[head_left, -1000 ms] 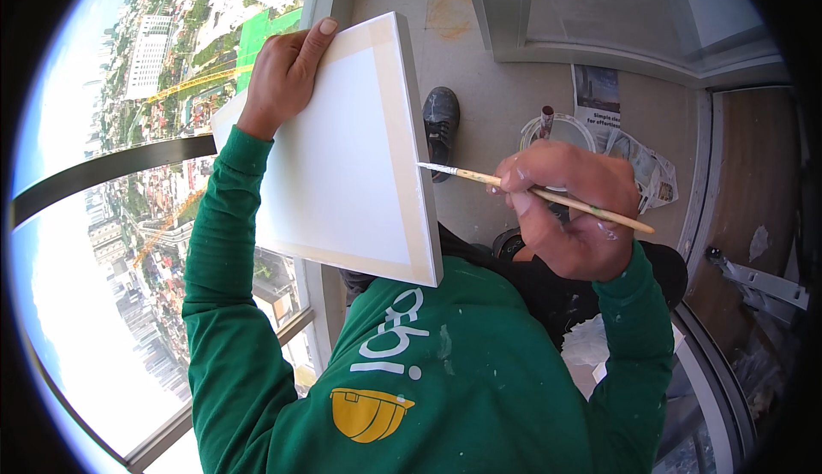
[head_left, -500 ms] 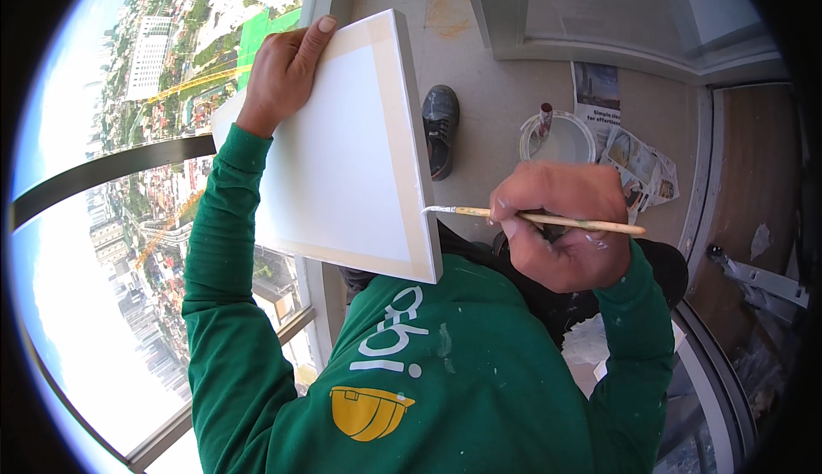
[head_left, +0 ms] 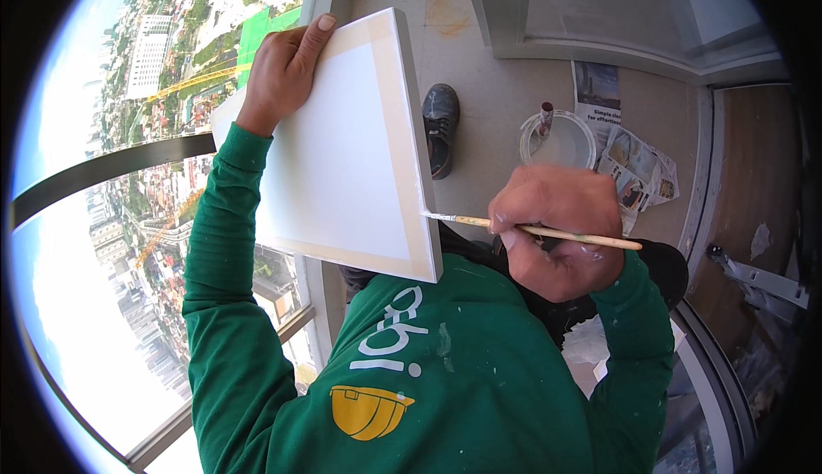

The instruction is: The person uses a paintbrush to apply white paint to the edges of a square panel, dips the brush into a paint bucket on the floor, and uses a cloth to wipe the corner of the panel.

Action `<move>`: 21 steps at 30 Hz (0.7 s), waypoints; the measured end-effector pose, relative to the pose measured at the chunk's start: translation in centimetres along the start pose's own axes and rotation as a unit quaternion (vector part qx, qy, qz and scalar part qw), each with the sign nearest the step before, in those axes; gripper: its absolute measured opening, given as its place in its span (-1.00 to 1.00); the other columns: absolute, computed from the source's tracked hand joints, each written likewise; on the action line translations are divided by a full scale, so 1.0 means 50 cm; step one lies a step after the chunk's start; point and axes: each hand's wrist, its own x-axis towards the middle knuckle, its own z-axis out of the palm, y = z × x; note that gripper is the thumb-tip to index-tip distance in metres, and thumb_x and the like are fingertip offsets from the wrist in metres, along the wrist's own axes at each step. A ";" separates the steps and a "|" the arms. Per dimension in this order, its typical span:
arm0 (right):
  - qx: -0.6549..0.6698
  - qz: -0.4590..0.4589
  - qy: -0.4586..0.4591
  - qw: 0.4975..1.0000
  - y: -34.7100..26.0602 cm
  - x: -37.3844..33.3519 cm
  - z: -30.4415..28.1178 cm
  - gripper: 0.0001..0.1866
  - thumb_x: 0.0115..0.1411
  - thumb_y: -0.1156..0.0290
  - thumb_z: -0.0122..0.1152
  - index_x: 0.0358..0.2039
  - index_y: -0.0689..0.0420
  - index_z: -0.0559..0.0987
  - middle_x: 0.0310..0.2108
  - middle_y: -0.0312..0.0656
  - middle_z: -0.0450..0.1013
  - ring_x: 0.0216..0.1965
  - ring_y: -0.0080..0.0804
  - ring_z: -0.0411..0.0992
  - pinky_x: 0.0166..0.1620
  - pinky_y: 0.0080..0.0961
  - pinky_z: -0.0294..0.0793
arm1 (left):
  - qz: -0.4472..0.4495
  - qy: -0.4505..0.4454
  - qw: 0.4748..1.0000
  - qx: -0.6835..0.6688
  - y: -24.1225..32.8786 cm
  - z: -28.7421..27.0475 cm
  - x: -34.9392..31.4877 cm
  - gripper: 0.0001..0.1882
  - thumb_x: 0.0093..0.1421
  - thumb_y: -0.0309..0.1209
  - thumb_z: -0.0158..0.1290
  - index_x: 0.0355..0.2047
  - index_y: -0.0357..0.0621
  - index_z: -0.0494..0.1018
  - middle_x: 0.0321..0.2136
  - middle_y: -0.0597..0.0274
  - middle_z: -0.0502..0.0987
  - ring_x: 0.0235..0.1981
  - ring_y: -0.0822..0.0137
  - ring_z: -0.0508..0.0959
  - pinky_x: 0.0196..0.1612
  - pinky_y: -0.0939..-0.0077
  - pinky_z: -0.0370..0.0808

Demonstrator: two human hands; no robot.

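Observation:
My left hand grips the upper left edge of a flat white panel, its thumb lying on the front face and the other fingers hidden behind. Beige tape runs along the panel's border, and its side edge is white and thick. In my right hand is a slim wooden paintbrush, pinched between thumb and fingers. White paint coats the bristles, whose tip touches the panel's right side edge. White specks of paint show on that hand.
On the floor at the right stands a round paint tub with a dark red handle leaning in it. Newspaper sheets lie beside it. My dark shoe is near the panel. Tall windows with a railing line the left.
My right hand has shifted slightly, tilting the brush handle lower while its tip stays at the panel's side edge, a little lower than before. The left hand and panel hold nearly still.

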 end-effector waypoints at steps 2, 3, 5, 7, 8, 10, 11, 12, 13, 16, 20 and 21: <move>0.010 0.007 -0.012 1.000 -0.005 0.003 -0.003 -0.84 -0.08 0.66 0.23 -0.42 0.19 0.56 -0.54 -0.14 0.49 -0.54 -0.19 0.52 -0.43 -0.41 0.54 | -0.002 0.005 1.000 -0.008 0.002 0.001 -0.002 -0.27 0.50 0.09 -0.15 -0.44 -0.40 0.62 -0.70 -0.08 0.48 -0.68 0.08 0.47 -0.49 0.23 0.42; 0.014 0.012 -0.010 1.000 -0.007 0.004 -0.003 -0.84 -0.08 0.66 0.22 -0.42 0.19 0.56 -0.54 -0.14 0.49 -0.54 -0.19 0.53 -0.43 -0.41 0.54 | -0.003 0.008 1.000 -0.011 0.003 0.002 -0.003 -0.27 0.50 0.09 -0.15 -0.44 -0.39 0.62 -0.70 -0.08 0.48 -0.68 0.08 0.48 -0.48 0.23 0.42; 0.013 0.016 0.006 1.000 -0.005 0.004 -0.001 -0.84 -0.07 0.66 0.21 -0.41 0.19 0.56 -0.54 -0.13 0.50 -0.54 -0.21 0.53 -0.43 -0.42 0.54 | -0.007 0.002 1.000 -0.007 0.005 0.001 -0.002 -0.26 0.50 0.09 -0.16 -0.43 -0.39 0.63 -0.70 -0.08 0.49 -0.67 0.08 0.50 -0.48 0.24 0.44; 0.008 0.014 0.034 0.999 0.007 0.001 0.009 -0.84 -0.05 0.66 0.20 -0.40 0.19 0.56 -0.53 -0.13 0.52 -0.54 -0.23 0.54 -0.43 -0.43 0.54 | -0.010 -0.003 1.000 -0.004 0.006 0.001 -0.001 -0.26 0.50 0.10 -0.17 -0.42 -0.40 0.64 -0.70 -0.08 0.50 -0.67 0.08 0.52 -0.47 0.25 0.46; 0.005 0.014 0.048 0.999 0.012 -0.001 0.012 -0.85 -0.04 0.66 0.20 -0.40 0.19 0.56 -0.52 -0.13 0.52 -0.54 -0.24 0.55 -0.43 -0.44 0.54 | -0.010 -0.005 1.000 -0.003 0.005 0.000 0.000 -0.26 0.50 0.10 -0.17 -0.41 -0.40 0.64 -0.69 -0.07 0.51 -0.66 0.07 0.53 -0.47 0.26 0.47; 0.002 0.012 0.074 0.997 0.027 -0.002 0.017 -0.85 -0.03 0.66 0.20 -0.39 0.20 0.56 -0.50 -0.12 0.54 -0.54 -0.28 0.57 -0.43 -0.47 0.54 | -0.008 -0.004 1.000 -0.001 0.004 0.002 0.001 -0.25 0.50 0.10 -0.17 -0.40 -0.40 0.65 -0.69 -0.07 0.52 -0.66 0.07 0.55 -0.46 0.27 0.49; 0.002 0.009 0.084 0.996 0.036 -0.003 0.020 -0.86 -0.02 0.66 0.19 -0.39 0.20 0.56 -0.50 -0.12 0.55 -0.54 -0.30 0.57 -0.43 -0.48 0.54 | -0.005 -0.002 1.000 0.000 0.004 0.003 0.001 -0.25 0.50 0.10 -0.17 -0.40 -0.40 0.65 -0.69 -0.07 0.53 -0.66 0.07 0.55 -0.46 0.27 0.50; 0.004 0.001 0.092 0.996 0.051 -0.004 0.025 -0.86 -0.01 0.66 0.19 -0.39 0.21 0.55 -0.50 -0.12 0.56 -0.54 -0.32 0.58 -0.43 -0.50 0.55 | -0.003 0.000 1.000 0.001 0.005 0.003 0.002 -0.25 0.50 0.10 -0.18 -0.39 -0.40 0.65 -0.68 -0.07 0.53 -0.65 0.07 0.56 -0.45 0.27 0.50; 0.000 0.006 0.087 0.996 0.054 -0.002 0.023 -0.86 0.00 0.66 0.19 -0.38 0.21 0.55 -0.50 -0.13 0.56 -0.53 -0.34 0.59 -0.43 -0.51 0.55 | -0.001 -0.002 1.000 0.003 0.007 0.003 0.002 -0.25 0.50 0.10 -0.18 -0.39 -0.40 0.66 -0.68 -0.08 0.54 -0.65 0.06 0.56 -0.45 0.27 0.51; -0.016 0.027 0.066 0.997 0.050 0.009 0.006 -0.87 0.03 0.66 0.17 -0.37 0.22 0.54 -0.50 -0.14 0.56 -0.52 -0.41 0.61 -0.42 -0.55 0.57 | 0.006 -0.004 1.000 0.007 0.014 0.002 0.004 -0.26 0.50 0.09 -0.18 -0.37 -0.41 0.66 -0.67 -0.09 0.54 -0.64 0.05 0.57 -0.44 0.26 0.52; 0.013 0.016 0.119 0.993 0.059 0.021 0.012 -0.89 0.06 0.66 0.16 -0.36 0.22 0.54 -0.51 -0.16 0.57 -0.51 -0.46 0.62 -0.41 -0.59 0.58 | 0.013 -0.003 1.000 0.007 0.018 0.004 0.007 -0.26 0.51 0.09 -0.18 -0.35 -0.41 0.67 -0.67 -0.10 0.55 -0.63 0.04 0.58 -0.42 0.24 0.53; 0.020 0.036 0.132 0.990 0.052 0.025 0.012 -0.89 0.07 0.66 0.16 -0.36 0.22 0.54 -0.51 -0.16 0.57 -0.50 -0.46 0.62 -0.41 -0.59 0.58 | 0.014 -0.004 1.000 0.008 0.020 0.004 0.007 -0.26 0.51 0.09 -0.18 -0.35 -0.41 0.67 -0.66 -0.10 0.56 -0.63 0.03 0.59 -0.42 0.24 0.53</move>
